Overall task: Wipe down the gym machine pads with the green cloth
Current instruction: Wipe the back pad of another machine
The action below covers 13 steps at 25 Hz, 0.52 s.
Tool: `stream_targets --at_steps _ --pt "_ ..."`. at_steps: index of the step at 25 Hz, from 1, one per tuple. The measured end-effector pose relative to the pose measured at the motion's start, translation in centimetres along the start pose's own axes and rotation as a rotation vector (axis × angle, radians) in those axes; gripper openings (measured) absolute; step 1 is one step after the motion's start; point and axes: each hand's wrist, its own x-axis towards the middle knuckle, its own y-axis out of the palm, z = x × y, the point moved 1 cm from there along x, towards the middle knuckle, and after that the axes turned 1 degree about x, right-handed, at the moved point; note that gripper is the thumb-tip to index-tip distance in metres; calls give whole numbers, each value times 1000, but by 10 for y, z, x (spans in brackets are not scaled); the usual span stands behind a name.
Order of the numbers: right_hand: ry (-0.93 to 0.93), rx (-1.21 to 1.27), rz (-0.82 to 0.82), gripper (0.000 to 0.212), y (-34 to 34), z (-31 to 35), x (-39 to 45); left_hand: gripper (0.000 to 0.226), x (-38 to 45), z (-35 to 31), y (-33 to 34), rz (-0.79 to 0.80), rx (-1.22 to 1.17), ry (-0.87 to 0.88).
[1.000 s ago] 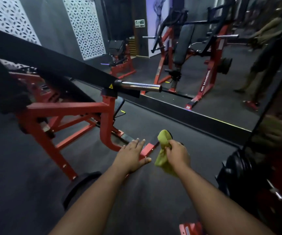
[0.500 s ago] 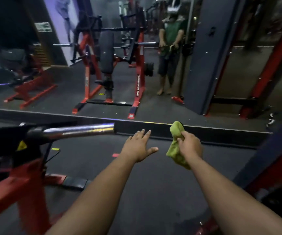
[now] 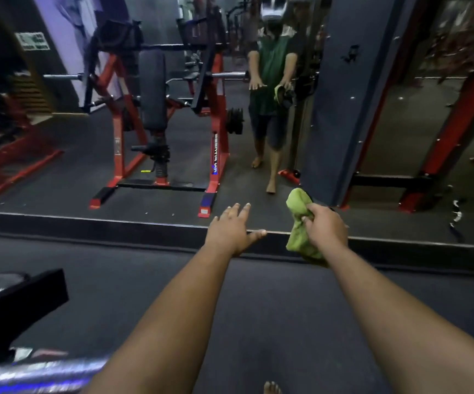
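Beyond your hands stands a mirror (image 3: 258, 155), and in it a red-framed machine (image 3: 167, 132) with an upright black pad (image 3: 152, 89) shows ahead and to the left of your left hand (image 3: 231, 231). Your own reflection stands ahead of your right hand (image 3: 325, 227), arms out as yours are. The dark floor (image 3: 258, 322) under both forearms is bare, so you have open room to walk; the mirror's base ledge (image 3: 87, 227), crossing just behind your knuckles, is the edge that stops you going forward. Down to the left of your left arm a black bar (image 3: 19, 300) and a chrome bar (image 3: 39, 376) poke in, blurred, probably part of a nearer machine; give them room as you turn.

Your left hand is empty, fingers spread and palm down, likely for balance while you walk. Your right hand is clenched round the green cloth (image 3: 301, 231), bunched so that it hangs below the fist, ready to press flat. The cloth touches no pad yet, so you are between pads.
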Motion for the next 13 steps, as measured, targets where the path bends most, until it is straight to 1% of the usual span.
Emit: stream_targets --at_steps 3,5,7,13 --pt "-126 -11 107 28 39 28 74 93 55 40 5 17 -23 -127" --pt "-226 -25 180 27 68 52 118 93 81 73 11 13 -79 -229" --pt "-330 -27 246 27 96 80 148 94 92 105 16 11 -129 -311" --pt "-601 -20 404 29 200 184 204 93 103 204 32 3 -125 -527"
